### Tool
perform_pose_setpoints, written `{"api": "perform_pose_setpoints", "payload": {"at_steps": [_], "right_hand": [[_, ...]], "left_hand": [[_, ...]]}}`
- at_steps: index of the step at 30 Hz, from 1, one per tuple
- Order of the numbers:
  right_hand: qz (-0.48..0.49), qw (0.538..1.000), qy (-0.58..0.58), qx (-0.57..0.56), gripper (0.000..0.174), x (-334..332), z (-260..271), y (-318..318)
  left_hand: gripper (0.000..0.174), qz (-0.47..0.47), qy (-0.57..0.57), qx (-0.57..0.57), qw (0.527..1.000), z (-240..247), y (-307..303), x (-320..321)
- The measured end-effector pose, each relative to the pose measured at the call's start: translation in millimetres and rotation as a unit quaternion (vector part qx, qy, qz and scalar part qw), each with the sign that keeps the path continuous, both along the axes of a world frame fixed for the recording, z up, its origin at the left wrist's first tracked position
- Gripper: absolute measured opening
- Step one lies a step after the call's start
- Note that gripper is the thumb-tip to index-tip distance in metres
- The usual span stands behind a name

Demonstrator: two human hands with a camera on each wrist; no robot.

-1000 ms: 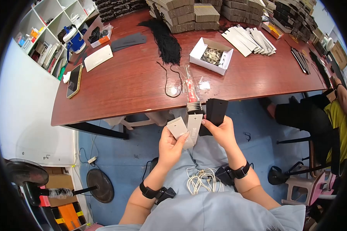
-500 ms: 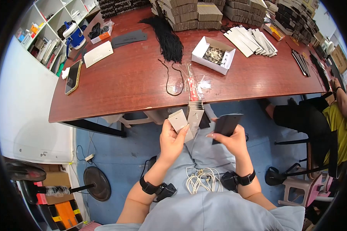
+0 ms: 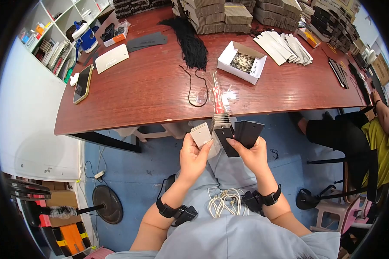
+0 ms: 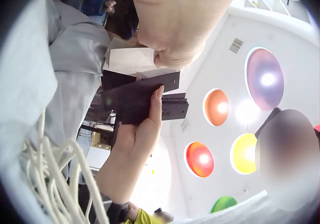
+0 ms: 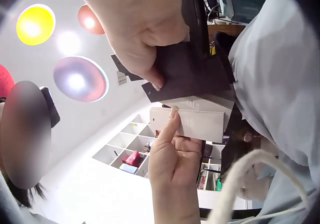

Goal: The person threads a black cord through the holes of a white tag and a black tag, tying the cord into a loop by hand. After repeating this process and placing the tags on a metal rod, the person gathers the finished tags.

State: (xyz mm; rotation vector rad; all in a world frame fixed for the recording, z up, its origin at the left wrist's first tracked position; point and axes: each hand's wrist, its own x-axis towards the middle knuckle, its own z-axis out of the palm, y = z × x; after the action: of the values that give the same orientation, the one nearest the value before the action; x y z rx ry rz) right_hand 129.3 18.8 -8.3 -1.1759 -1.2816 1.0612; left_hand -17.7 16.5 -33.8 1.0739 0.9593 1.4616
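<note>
My left hand (image 3: 192,156) grips a small fan of cream tags (image 3: 200,133), thumb across their faces; pale lettering shows on them in the right wrist view. With my right hand (image 3: 256,156) I hold several black tags (image 3: 250,131), and its thumb presses a single black tag (image 3: 226,141) slanting out to the left. That tag overlaps the front of a row of tags (image 3: 221,117) standing between my hands at the table edge. Each tag has a small hole near one end. In the left wrist view the black tags (image 4: 172,106) are spread behind my right thumb.
On the red-brown table (image 3: 138,95) lie a bundle of black cords (image 3: 192,49), one loose cord (image 3: 190,93), a white box (image 3: 240,64) of small pieces, fanned white tags (image 3: 281,47) and a phone (image 3: 83,85). White cord (image 3: 224,203) lies in my lap. Another person (image 3: 354,134) sits at right.
My right hand swung right, away from the row, then came back left. A black tag now overlaps the row's front, where a cream tag faced me before. The left hand stays nearly still.
</note>
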Motion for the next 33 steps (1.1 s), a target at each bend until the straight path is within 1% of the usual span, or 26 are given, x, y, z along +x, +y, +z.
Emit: {"api": "perform_pose_setpoints", "payload": {"at_steps": [4, 6, 7, 9, 10, 12, 13, 14, 16, 17, 21, 24, 26, 27, 29, 33], "right_hand": [[-0.031, 0.999, 0.002, 0.018, 0.009, -3.9, -4.9, 3.6], [-0.047, 0.999, -0.006, 0.014, 0.010, -5.1, -3.7, 5.0], [-0.048, 0.999, -0.006, 0.014, 0.010, -4.5, -3.9, 5.2], [-0.043, 0.999, -0.002, -0.008, 0.012, -3.0, -4.8, 5.6], [-0.044, 0.999, -0.002, -0.008, 0.012, -2.8, -5.3, 5.7], [-0.053, 0.999, -0.002, -0.008, 0.013, -4.2, -6.1, 5.8], [-0.050, 0.999, -0.001, -0.008, 0.013, -4.8, -6.1, 6.0], [-0.048, 0.999, 0.005, -0.006, 0.013, -4.8, -6.2, 6.4], [-0.047, 0.999, 0.012, -0.003, 0.013, -4.8, -7.0, 7.2], [-0.046, 0.999, 0.012, 0.000, 0.013, -4.5, -7.7, 7.0], [-0.048, 0.999, -0.006, 0.005, 0.013, -3.3, -5.8, 6.6], [-0.046, 0.999, -0.004, 0.005, 0.014, -3.4, -7.8, 7.0], [-0.042, 0.999, 0.000, 0.000, 0.014, -3.3, -8.1, 6.7], [-0.038, 0.999, 0.003, -0.004, 0.014, -2.9, -8.1, 6.5], [-0.035, 0.999, 0.013, -0.004, 0.014, -2.6, -8.5, 7.3], [-0.027, 0.999, 0.021, -0.001, 0.013, -1.4, -8.1, 8.0]], "left_hand": [[0.027, 0.005, -0.001, -0.022, 1.000, 2.0, -1.1, -0.5], [0.023, 0.046, 0.006, -0.010, 0.999, 0.1, -2.9, -3.3], [0.023, 0.045, 0.006, -0.009, 0.999, 0.3, -5.0, -6.7], [0.019, 0.117, 0.138, 0.098, 0.979, 3.1, -10.5, -15.8], [0.019, 0.116, 0.138, 0.097, 0.979, 5.5, -12.9, -19.0], [0.020, 0.051, 0.184, 0.083, 0.978, 9.8, -17.7, -24.3], [0.024, 0.027, 0.163, 0.082, 0.983, 6.8, -17.8, -22.2], [0.024, 0.030, 0.164, 0.082, 0.983, 6.9, -18.3, -18.3], [0.023, -0.029, 0.022, -0.021, 0.999, 7.8, -17.9, -10.9], [0.017, -0.043, 0.017, -0.046, 0.998, 11.5, -16.6, -10.0], [0.014, -0.054, -0.002, -0.059, 0.997, 7.7, -13.3, -9.3], [0.016, -0.065, -0.013, -0.059, 0.996, 4.2, -14.3, -10.6], [0.023, -0.074, -0.033, -0.047, 0.996, 5.0, -13.5, -9.4], [0.023, -0.075, -0.032, -0.048, 0.996, 5.0, -13.0, -8.5], [0.027, -0.079, -0.069, -0.055, 0.993, 4.8, -11.9, -6.2], [0.029, -0.061, -0.052, -0.040, 0.996, -2.3, -14.0, -2.0]]}}
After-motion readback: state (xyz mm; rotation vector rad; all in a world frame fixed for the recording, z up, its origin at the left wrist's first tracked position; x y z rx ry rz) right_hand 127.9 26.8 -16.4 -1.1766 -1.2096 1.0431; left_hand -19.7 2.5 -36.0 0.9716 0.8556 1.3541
